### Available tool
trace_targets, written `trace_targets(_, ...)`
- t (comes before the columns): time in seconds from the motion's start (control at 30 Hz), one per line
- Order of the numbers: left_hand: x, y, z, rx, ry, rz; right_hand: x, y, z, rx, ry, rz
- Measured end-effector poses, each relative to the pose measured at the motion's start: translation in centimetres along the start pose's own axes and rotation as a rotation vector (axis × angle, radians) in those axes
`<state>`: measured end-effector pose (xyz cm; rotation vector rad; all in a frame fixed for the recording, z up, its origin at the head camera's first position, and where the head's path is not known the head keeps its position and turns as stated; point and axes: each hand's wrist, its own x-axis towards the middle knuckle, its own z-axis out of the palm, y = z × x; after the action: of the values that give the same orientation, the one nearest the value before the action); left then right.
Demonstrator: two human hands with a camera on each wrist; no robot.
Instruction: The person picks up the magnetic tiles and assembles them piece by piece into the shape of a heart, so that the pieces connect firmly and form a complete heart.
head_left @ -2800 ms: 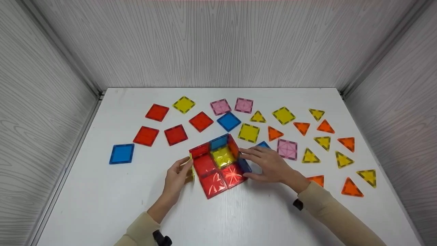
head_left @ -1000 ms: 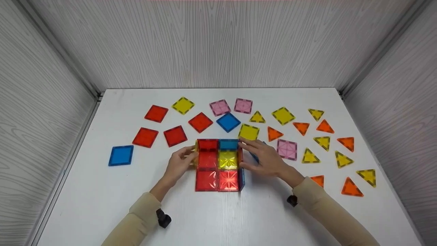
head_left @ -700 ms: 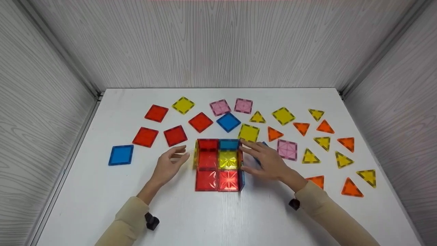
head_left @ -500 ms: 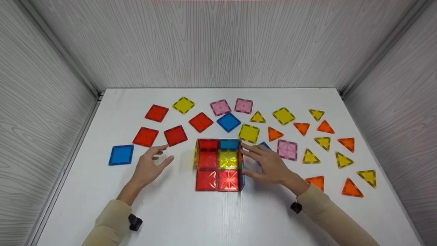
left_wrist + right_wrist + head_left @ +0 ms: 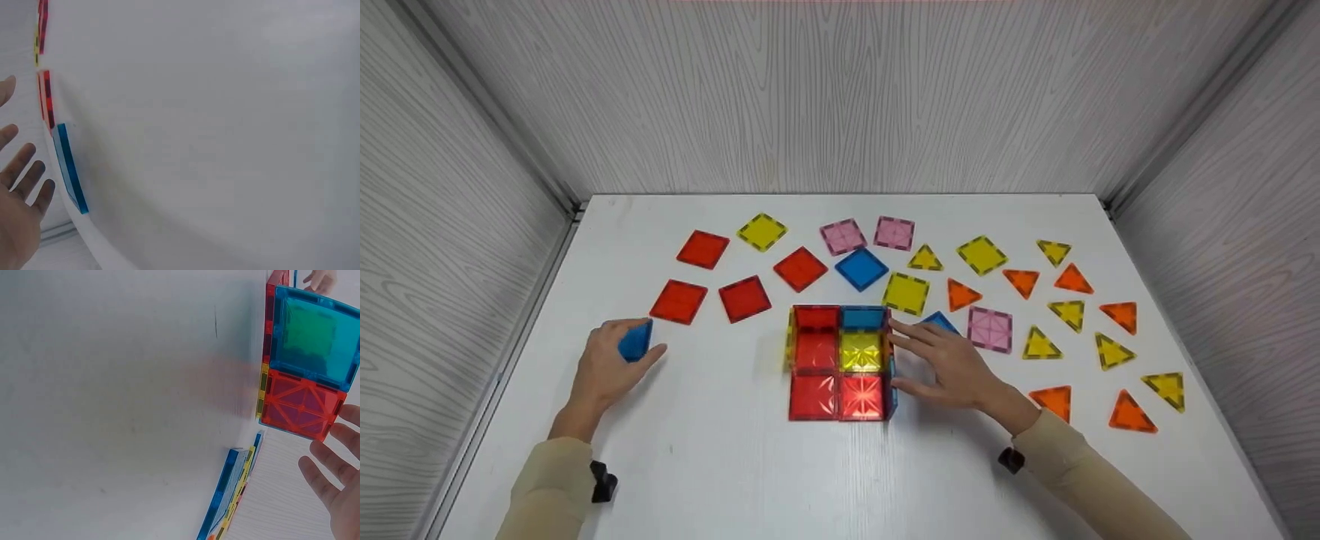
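Note:
A small box of magnetic tiles (image 5: 814, 395) stands mid-table, with red and yellow squares as its floor and upright squares along the back and both sides. My right hand (image 5: 949, 361) is at its right wall, fingers extended. In the right wrist view, the fingertips are at the edge of an upright red tile (image 5: 301, 404), beside an upright blue tile (image 5: 337, 343). At the far left, my left hand (image 5: 604, 364) hovers over a blue square tile (image 5: 636, 340), partly hiding it. The left wrist view shows those fingers spread, apart from the flat blue tile (image 5: 70, 169).
Red squares (image 5: 679, 301) and a yellow square (image 5: 762, 231) lie behind the left hand. Pink squares (image 5: 895, 232) and a blue square (image 5: 862, 268) lie behind the box. Yellow and orange triangles (image 5: 1132, 412) are scattered to the right. Panels wall in the table's back and sides.
The box has been turned square to the table's front edge. My left hand has let go of its yellow left wall and moved left to the blue square. The right hand stays at the right wall.

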<state>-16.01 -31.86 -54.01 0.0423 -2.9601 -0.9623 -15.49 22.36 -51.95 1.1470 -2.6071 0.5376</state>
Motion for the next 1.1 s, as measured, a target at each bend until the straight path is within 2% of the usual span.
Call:
trace_targets(0.1, 0.3, -1.2, -0.2, 0.030, 0.002, -0.020, 0.0, 0.0, 0.0, 0.003, -0.007, 0.002)
trace_targets(0.23, 0.9, -2.0, -0.3, 0.059, -0.014, -0.038, 0.0, 0.1, 0.0, 0.007, -0.011, 0.002)
trace_targets(0.43, 1.7, -2.4, -0.1, 0.101, -0.055, -0.036, 0.0, 0.2, 0.1, 0.003, 0.000, -0.013)
trace_targets(0.6, 1.8, -2.6, 0.0, 0.132, -0.068, -0.020, 0.1, 0.3, 0.2, -0.014, 0.011, -0.031)
trace_targets(0.9, -0.3, -3.2, -0.5, 0.168, -0.082, -0.031, 0.1, 0.2, 0.1, -0.021, 0.019, -0.034)
trace_targets(1.1, -1.5, -3.8, -0.9, 0.180, -0.066, -0.004, 0.1, 0.2, 0.1, -0.030, 0.014, -0.036)
